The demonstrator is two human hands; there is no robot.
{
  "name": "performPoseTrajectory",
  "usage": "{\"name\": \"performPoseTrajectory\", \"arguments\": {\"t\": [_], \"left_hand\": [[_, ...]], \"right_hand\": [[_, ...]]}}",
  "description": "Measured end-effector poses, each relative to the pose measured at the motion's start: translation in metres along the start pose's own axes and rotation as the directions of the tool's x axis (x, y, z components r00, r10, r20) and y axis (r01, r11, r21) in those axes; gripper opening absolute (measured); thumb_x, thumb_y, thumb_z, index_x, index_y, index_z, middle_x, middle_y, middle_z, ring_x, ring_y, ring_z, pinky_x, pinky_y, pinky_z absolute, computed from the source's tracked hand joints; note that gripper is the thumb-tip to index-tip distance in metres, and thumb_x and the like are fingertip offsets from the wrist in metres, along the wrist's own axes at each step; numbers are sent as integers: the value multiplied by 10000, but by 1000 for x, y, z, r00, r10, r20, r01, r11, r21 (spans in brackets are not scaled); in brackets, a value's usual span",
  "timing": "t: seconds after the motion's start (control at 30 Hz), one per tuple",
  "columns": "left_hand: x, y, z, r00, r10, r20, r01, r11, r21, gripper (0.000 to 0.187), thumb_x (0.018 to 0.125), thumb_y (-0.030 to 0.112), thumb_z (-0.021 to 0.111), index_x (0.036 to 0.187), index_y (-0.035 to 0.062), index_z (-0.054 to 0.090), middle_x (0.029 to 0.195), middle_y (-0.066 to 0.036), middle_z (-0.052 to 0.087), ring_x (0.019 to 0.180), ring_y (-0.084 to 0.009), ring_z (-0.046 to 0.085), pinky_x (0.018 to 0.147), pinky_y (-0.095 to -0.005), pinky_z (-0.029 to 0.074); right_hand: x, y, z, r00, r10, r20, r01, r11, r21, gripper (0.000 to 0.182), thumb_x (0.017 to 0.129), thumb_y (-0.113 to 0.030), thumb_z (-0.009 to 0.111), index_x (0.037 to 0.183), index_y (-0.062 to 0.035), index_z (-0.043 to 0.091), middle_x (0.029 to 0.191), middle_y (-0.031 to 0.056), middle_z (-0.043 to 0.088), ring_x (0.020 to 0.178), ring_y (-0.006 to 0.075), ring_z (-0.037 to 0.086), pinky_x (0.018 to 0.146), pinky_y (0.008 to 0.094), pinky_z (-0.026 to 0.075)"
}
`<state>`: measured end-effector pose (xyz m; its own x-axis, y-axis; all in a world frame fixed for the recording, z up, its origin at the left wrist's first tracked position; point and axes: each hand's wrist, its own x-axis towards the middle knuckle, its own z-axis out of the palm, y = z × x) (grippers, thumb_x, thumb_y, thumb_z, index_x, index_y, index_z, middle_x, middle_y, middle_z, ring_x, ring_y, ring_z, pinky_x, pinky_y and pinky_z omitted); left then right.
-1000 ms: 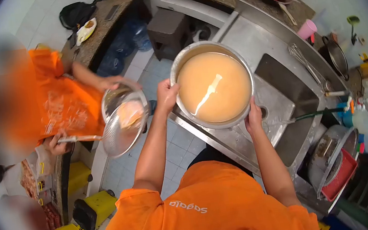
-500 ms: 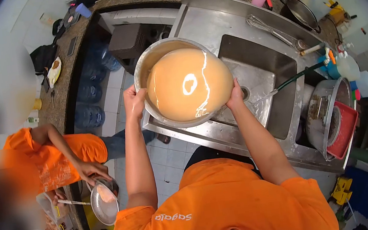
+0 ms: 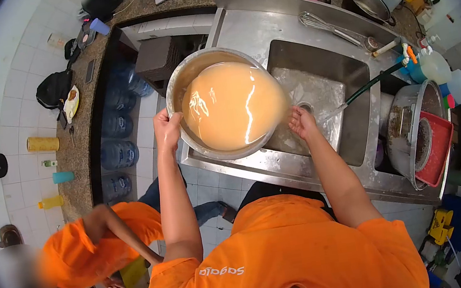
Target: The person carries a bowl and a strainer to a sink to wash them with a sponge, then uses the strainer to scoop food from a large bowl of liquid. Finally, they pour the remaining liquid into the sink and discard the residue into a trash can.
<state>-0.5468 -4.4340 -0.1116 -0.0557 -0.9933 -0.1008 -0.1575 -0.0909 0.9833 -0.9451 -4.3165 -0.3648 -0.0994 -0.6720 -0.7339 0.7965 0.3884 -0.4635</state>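
A large metal pot (image 3: 175, 87) of smooth peach-coloured liquid (image 3: 231, 106) is held over the near-left edge of the sink. It leans to the right, and the liquid bulges up to the right side of the rim. My left hand (image 3: 167, 130) is closed on the left rim, thumb over the edge. At the lower right side of the pot is my right hand (image 3: 302, 123), its fingers curled against the pot's edge; exactly what they grip there is partly hidden. Below and right lies the steel sink basin (image 3: 352, 93), wet with whitish residue.
A green hose (image 3: 371, 87) runs into the sink. A whisk (image 3: 332, 28) lies on the drainboard. Right of the sink stand a large pot (image 3: 400, 127) and a red tray (image 3: 439, 145). A co-worker in an orange shirt (image 3: 103, 242) bends at my left. Water bottles (image 3: 118, 153) stand below the counter.
The liquid's surface has shifted inside the pot. My right hand sits slightly lower and shows more of its curled fingers. The co-worker has bent lower, and the sieve they held is out of sight.
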Motion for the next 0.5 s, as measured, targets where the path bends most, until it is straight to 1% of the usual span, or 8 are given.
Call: {"name": "performPoseTrajectory", "arguments": {"t": [0.07, 0.13, 0.17, 0.23, 0.37, 0.43, 0.47, 0.5], "left_hand": [[2, 4, 1, 1000, 5, 22, -5, 1000, 0, 153, 811, 26, 579, 887, -31, 699, 773, -7, 671, 630, -60, 564, 577, -241, 440], [3, 9, 4, 999, 7, 34, -8, 999, 37, 154, 811, 22, 576, 890, -34, 696, 773, -6, 670, 631, -58, 560, 575, -239, 437], [4, 11, 6, 999, 6, 40, -8, 999, 39, 154, 811, 22, 576, 890, -34, 696, 773, -6, 670, 631, -58, 560, 575, -239, 437], [5, 15, 10, 998, 40, 58, -42, 998, 42, 149, 813, 19, 572, 883, -35, 691, 766, -4, 666, 627, -55, 554, 573, -236, 432], [7, 24, 18, 997, 49, 64, -52, 997, 53, 142, 814, 16, 570, 872, -38, 688, 763, -3, 665, 630, -52, 552, 574, -233, 432], [7, 28, 20, 996, 47, 74, -53, 996, 78, 134, 815, 19, 571, 859, -37, 685, 763, -4, 665, 632, -49, 549, 573, -232, 429], [7, 28, 19, 996, 46, 76, -53, 995, 81, 134, 815, 19, 571, 859, -37, 685, 763, -4, 665, 632, -49, 549, 573, -232, 429], [9, 28, 19, 995, 50, 87, -59, 992, 110, 135, 815, 20, 571, 859, -37, 685, 764, -4, 665, 633, -49, 547, 573, -232, 428]], "right_hand": [[-5, -1, 5, 1000, 5, 28, -4, 1000, -8, 215, 1033, -284, 451, 1194, -185, 553, 934, -14, 655, 795, 150, 618, 696, 337, 477], [-13, -2, 13, 1000, 15, -4, -15, 999, -34, 254, 1037, -332, 420, 1146, -165, 577, 1009, 19, 672, 843, 164, 634, 758, 349, 485], [-16, -3, 17, 1000, 13, -8, -14, 999, -29, 254, 1037, -332, 420, 1146, -165, 577, 1009, 19, 672, 843, 164, 634, 758, 349, 485], [-22, -5, 25, 1000, 13, -22, -15, 997, -76, 243, 1035, -346, 435, 1114, -168, 581, 1005, 14, 671, 831, 161, 629, 747, 344, 479], [-23, -8, 27, 999, 7, -47, -9, 999, -47, 243, 1038, -344, 436, 1118, -166, 580, 1001, 4, 671, 815, 158, 623, 720, 335, 479], [-16, -6, 20, 1000, -10, 8, 10, 1000, 14, 251, 1039, -339, 435, 1129, -155, 579, 1016, 26, 674, 863, 185, 644, 736, 363, 513], [-12, -4, 16, 1000, -9, 7, 9, 1000, 17, 251, 1039, -339, 435, 1129, -155, 579, 1016, 26, 674, 863, 185, 644, 736, 363, 513], [-8, -3, 13, 999, -27, 25, 26, 999, 45, 249, 1039, -330, 433, 1133, -152, 579, 1024, 31, 675, 897, 203, 652, 756, 386, 529]]}}
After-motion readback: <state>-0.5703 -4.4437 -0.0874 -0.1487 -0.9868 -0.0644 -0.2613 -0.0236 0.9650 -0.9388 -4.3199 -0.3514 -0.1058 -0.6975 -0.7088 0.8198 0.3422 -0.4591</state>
